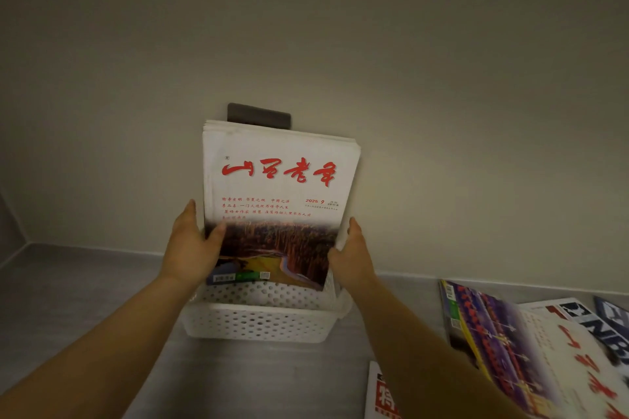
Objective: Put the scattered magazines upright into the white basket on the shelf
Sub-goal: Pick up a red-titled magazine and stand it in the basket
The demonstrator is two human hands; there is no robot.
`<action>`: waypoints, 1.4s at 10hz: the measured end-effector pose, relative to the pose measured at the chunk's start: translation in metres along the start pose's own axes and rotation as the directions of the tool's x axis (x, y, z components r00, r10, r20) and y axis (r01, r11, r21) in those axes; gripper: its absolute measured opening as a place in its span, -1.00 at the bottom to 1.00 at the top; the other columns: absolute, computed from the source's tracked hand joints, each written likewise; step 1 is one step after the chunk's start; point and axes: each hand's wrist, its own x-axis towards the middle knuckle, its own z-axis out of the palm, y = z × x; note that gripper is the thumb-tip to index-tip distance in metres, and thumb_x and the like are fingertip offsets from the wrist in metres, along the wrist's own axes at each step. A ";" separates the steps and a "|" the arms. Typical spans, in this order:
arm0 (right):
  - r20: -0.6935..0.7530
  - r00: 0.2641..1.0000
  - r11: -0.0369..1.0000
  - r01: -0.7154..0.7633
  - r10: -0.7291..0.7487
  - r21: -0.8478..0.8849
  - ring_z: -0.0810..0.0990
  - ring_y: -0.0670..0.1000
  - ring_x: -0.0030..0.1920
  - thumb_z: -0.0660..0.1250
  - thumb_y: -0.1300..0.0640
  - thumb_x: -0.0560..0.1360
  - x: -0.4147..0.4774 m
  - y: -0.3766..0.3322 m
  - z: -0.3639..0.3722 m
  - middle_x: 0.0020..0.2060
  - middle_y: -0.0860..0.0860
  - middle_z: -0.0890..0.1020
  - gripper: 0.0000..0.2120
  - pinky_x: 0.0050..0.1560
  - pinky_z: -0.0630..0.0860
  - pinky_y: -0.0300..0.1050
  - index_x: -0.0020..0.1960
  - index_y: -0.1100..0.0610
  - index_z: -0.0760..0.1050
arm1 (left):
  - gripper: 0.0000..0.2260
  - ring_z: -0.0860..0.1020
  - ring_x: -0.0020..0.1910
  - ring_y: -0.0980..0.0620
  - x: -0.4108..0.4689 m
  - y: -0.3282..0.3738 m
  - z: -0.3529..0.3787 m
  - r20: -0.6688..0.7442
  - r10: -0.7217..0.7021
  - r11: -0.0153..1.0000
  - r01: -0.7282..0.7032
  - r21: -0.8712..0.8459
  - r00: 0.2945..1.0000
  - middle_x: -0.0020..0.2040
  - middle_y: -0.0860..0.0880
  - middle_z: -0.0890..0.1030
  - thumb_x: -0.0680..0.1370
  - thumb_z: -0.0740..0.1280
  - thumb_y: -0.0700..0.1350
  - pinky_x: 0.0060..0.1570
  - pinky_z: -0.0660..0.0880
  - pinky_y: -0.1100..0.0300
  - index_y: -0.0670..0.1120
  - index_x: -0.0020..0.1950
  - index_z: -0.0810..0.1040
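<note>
Four loose magazines lie beside one basket; two hands clamp a stack.

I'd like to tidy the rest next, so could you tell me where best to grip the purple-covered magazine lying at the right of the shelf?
Probably by its left long edge, coming from the left. The purple-covered magazine lies flat, overlapped on its right by a white magazine with red script, so that edge near the white basket looks free for fingers to slide under.

- Wall: plain, pale, filling the upper part of the view.
- Dark plate: fixed to the wall, its lower part hidden.
- Grey surface: meets the wall at a light strip.
</note>
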 end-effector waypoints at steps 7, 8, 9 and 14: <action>-0.201 0.966 0.963 -0.198 0.161 -0.180 0.54 0.16 0.10 0.13 0.21 0.54 -0.188 0.186 -0.334 0.09 0.19 0.58 -0.76 -0.04 0.37 -0.17 0.13 0.22 0.50 | -0.86 0.54 -0.39 0.19 -0.273 0.139 0.163 0.259 0.283 0.953 -0.241 -0.183 0.924 -0.41 0.01 0.52 0.50 0.21 -0.31 -0.29 0.41 0.41 -0.21 -0.18 0.54; -0.374 0.890 0.920 -0.347 0.262 -0.181 0.54 0.12 -0.10 0.12 0.19 0.54 -0.241 0.253 -0.399 -0.04 0.20 0.61 -0.78 -0.15 0.32 -0.19 0.03 0.22 0.52 | -0.86 0.49 -0.27 -0.07 -0.329 0.155 0.227 0.354 0.233 0.963 -0.165 -0.212 0.906 -0.34 -0.08 0.54 0.50 0.22 -0.33 -0.33 0.36 0.35 -0.25 -0.17 0.56; -0.478 0.815 0.890 -0.436 0.328 -0.131 0.53 0.12 -0.10 0.15 0.20 0.52 -0.289 0.322 -0.444 -0.08 0.17 0.60 -0.79 -0.12 0.39 -0.15 0.05 0.22 0.50 | -0.85 0.47 -0.21 -0.03 -0.371 0.161 0.279 0.435 0.261 0.965 -0.225 -0.132 0.862 -0.25 -0.11 0.55 0.50 0.23 -0.30 -0.43 0.30 0.44 -0.27 -0.18 0.58; -0.488 0.818 0.666 -0.550 0.306 -0.505 -0.02 0.05 0.50 -0.07 -0.07 0.57 -0.318 0.434 -0.473 0.50 0.05 0.07 -0.50 0.48 -0.15 0.00 0.47 0.03 -0.01 | -0.75 0.47 0.16 -0.10 -0.492 0.173 0.429 0.827 0.239 0.790 -0.598 0.140 0.509 0.22 -0.13 0.52 0.53 0.18 -0.17 0.11 0.38 0.16 -0.09 0.18 0.49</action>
